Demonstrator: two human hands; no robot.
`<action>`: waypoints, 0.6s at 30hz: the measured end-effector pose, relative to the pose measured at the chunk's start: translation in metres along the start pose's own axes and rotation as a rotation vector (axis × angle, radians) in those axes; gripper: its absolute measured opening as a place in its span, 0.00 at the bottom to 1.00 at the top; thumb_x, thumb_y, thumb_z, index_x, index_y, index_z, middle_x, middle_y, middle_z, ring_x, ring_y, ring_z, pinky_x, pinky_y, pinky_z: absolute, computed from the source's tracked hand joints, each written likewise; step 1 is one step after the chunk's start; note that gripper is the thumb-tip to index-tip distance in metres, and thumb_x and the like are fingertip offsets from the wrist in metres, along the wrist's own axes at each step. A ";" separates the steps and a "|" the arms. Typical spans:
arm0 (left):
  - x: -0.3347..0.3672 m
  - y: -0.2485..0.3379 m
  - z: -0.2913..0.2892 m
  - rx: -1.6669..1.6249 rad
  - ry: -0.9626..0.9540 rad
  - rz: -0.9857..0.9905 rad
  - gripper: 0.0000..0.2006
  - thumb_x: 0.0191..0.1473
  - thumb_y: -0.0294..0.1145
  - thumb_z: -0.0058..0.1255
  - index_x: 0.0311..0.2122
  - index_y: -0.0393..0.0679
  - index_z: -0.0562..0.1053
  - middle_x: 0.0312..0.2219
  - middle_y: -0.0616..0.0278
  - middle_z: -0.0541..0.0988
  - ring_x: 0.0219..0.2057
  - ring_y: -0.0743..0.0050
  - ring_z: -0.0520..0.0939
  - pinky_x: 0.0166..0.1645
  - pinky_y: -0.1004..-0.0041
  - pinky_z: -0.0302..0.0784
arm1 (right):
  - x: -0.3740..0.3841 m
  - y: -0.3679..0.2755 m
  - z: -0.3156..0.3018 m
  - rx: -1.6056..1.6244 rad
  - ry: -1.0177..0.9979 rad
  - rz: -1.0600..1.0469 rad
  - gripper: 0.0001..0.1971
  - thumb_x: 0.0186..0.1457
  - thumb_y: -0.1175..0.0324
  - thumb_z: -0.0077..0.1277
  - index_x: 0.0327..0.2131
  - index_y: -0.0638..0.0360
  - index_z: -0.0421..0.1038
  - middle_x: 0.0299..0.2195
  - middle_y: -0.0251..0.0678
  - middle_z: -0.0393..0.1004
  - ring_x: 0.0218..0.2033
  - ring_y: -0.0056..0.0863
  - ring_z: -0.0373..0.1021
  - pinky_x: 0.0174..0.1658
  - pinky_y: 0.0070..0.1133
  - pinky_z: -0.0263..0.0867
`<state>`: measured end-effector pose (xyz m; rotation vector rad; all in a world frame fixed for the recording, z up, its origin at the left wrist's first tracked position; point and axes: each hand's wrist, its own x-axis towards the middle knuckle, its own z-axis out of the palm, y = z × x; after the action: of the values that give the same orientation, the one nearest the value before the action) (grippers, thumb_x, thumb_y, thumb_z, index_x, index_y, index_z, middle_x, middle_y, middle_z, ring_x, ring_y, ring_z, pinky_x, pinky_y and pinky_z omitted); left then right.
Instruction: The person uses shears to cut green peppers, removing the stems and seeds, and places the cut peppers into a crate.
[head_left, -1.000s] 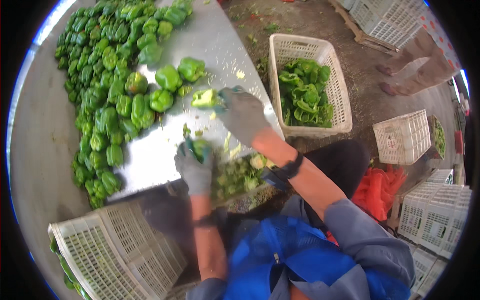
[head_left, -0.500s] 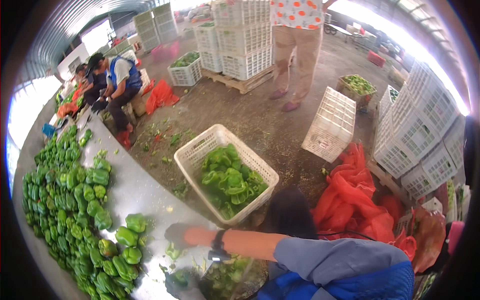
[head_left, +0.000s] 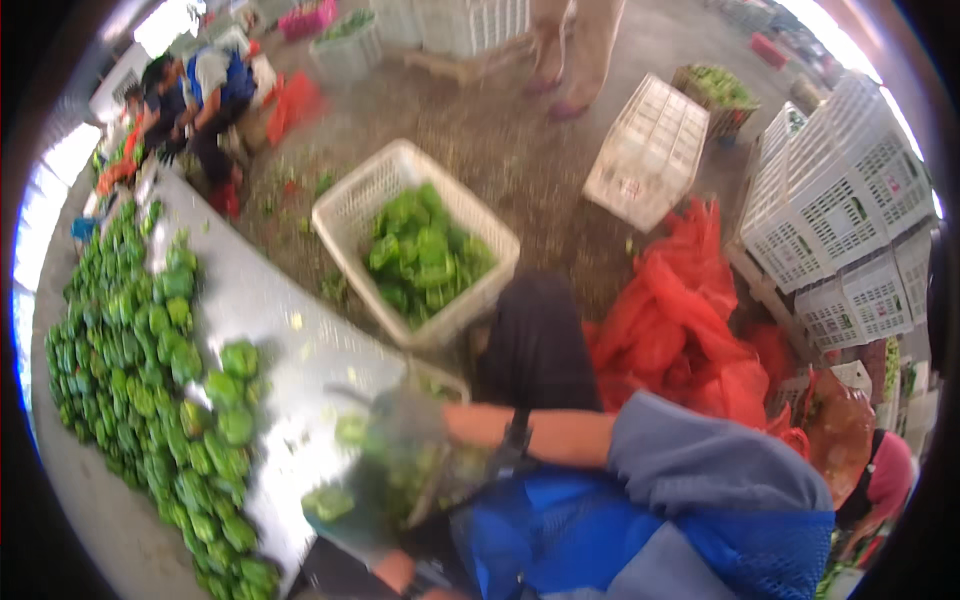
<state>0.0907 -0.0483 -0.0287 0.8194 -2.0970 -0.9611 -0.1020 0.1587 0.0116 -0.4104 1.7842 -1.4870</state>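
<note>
My left hand [head_left: 362, 515], in a dark glove, is low over the metal table's near edge. Its fingers are closed on a green bell pepper [head_left: 328, 501], blurred by motion. Just above it is my gloved right hand [head_left: 408, 418], also smeared. A thin dark strip [head_left: 350, 394] sticks out from its fingers to the left; what it is cannot be made out. A pale green piece [head_left: 351, 430] shows beneath that hand. Left of both hands, a long heap of green bell peppers [head_left: 150, 400] covers the metal table [head_left: 275, 330].
Beyond the table stands a white crate [head_left: 345, 245] part filled with green peppers. Another container with green pieces [head_left: 400, 490] sits below my hands. Red mesh sacks [head_left: 680, 320], an upturned crate [head_left: 648, 150] and stacked crates [head_left: 840, 200] are rightward. Seated people [head_left: 205, 95] work far left.
My right hand has come up and back from the table top. My left hand now shows with a pepper in it. The whole view has tilted down, so the crates appear higher.
</note>
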 end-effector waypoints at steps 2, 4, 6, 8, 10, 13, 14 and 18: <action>-0.003 0.004 -0.008 0.007 -0.069 0.100 0.24 0.71 0.55 0.48 0.57 0.45 0.79 0.40 0.63 0.85 0.41 0.69 0.86 0.45 0.67 0.84 | -0.014 0.025 0.006 -0.101 0.116 -0.117 0.28 0.59 0.53 0.66 0.57 0.62 0.81 0.46 0.50 0.85 0.33 0.31 0.79 0.39 0.32 0.76; -0.005 0.001 -0.017 0.084 -0.178 0.216 0.26 0.71 0.55 0.48 0.59 0.44 0.77 0.41 0.63 0.84 0.41 0.70 0.86 0.41 0.68 0.85 | -0.029 0.022 -0.007 -0.036 -0.066 -0.053 0.32 0.62 0.55 0.66 0.65 0.61 0.75 0.46 0.43 0.85 0.35 0.23 0.78 0.38 0.23 0.75; -0.007 0.022 -0.010 -0.209 -0.370 0.007 0.33 0.71 0.62 0.42 0.63 0.43 0.75 0.45 0.54 0.84 0.38 0.63 0.83 0.37 0.65 0.80 | -0.054 0.014 -0.016 0.318 0.009 -0.004 0.26 0.63 0.60 0.68 0.59 0.65 0.77 0.35 0.37 0.83 0.31 0.20 0.76 0.33 0.21 0.73; -0.007 0.073 0.002 -1.384 -0.202 -0.819 0.39 0.70 0.69 0.37 0.66 0.44 0.73 0.50 0.45 0.83 0.38 0.57 0.81 0.36 0.63 0.77 | -0.071 0.000 -0.033 0.420 0.017 0.051 0.23 0.64 0.63 0.67 0.53 0.74 0.77 0.28 0.35 0.80 0.20 0.17 0.71 0.24 0.21 0.68; -0.007 0.071 0.008 -1.518 -0.373 -0.792 0.41 0.71 0.71 0.34 0.67 0.44 0.74 0.52 0.44 0.82 0.42 0.53 0.81 0.40 0.62 0.78 | -0.075 0.014 -0.038 0.479 0.006 0.117 0.17 0.66 0.64 0.65 0.48 0.70 0.78 0.27 0.33 0.78 0.18 0.19 0.72 0.22 0.22 0.67; -0.010 0.096 0.014 -1.441 -0.290 -0.826 0.40 0.71 0.71 0.35 0.65 0.44 0.74 0.50 0.42 0.84 0.37 0.54 0.84 0.35 0.65 0.79 | -0.073 0.025 -0.030 0.440 -0.017 0.134 0.14 0.67 0.65 0.64 0.46 0.68 0.78 0.26 0.32 0.77 0.18 0.19 0.72 0.21 0.22 0.67; -0.009 0.099 0.015 -1.416 -0.307 -0.836 0.40 0.71 0.71 0.36 0.65 0.43 0.74 0.49 0.42 0.84 0.36 0.54 0.85 0.34 0.66 0.81 | -0.076 0.027 -0.025 0.481 0.010 0.140 0.14 0.67 0.64 0.65 0.44 0.67 0.77 0.25 0.31 0.76 0.19 0.19 0.71 0.22 0.21 0.65; 0.011 0.110 0.030 -1.399 -0.471 -0.867 0.40 0.70 0.72 0.40 0.63 0.44 0.75 0.49 0.42 0.85 0.37 0.51 0.87 0.37 0.63 0.87 | -0.079 0.045 -0.021 0.454 0.071 0.163 0.15 0.66 0.63 0.66 0.44 0.66 0.77 0.25 0.29 0.76 0.21 0.18 0.71 0.24 0.20 0.64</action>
<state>0.0326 0.0127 0.0491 0.6704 -0.7367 -2.7496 -0.0556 0.2381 -0.0026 0.0166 1.4323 -1.7415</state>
